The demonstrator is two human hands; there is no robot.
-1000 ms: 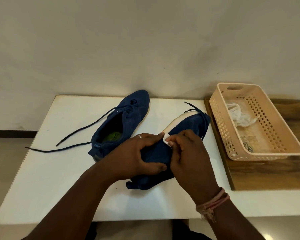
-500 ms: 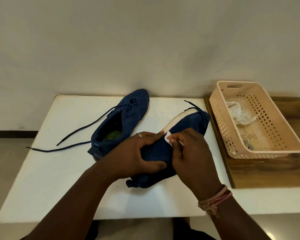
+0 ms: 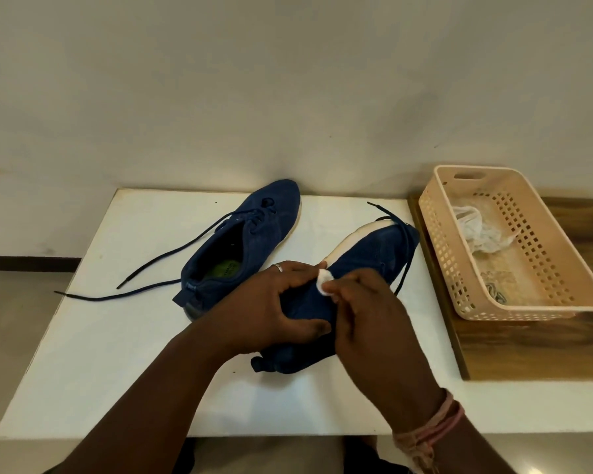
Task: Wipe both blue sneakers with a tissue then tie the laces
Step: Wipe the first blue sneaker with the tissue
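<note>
— What's the setting?

— A white table (image 3: 83,354) pushed against a plain pale wall (image 3: 288,80). On the right it meets a wooden board (image 3: 528,350), and on that board sits a peach plastic basket (image 3: 541,304) with a crumpled white wad (image 3: 480,234) inside. A strip of floor (image 3: 14,302) shows to the left.

— Where are the sneakers?

— Both on the white table. The left sneaker (image 3: 254,234) stands upright on its sole in the far middle, toe towards the far wall and slightly right, heel near-left. Its loose laces (image 3: 144,292) trail out to the left across the table.

— And the other one?

— The right sneaker (image 3: 374,258) is tipped on its side, white sole edge facing left and up. Its long axis runs from the near middle to the far right, toe close to the board's edge. Its lace (image 3: 403,268) hangs over the upper.

— The hands?

— The left hand (image 3: 274,313) grips the sneaker's middle, fingers curled over the top, thumb below. The right hand (image 3: 374,316) pinches a small white tissue (image 3: 324,278) at its fingertips, pressed against the blue upper just beside the sole edge.
</note>
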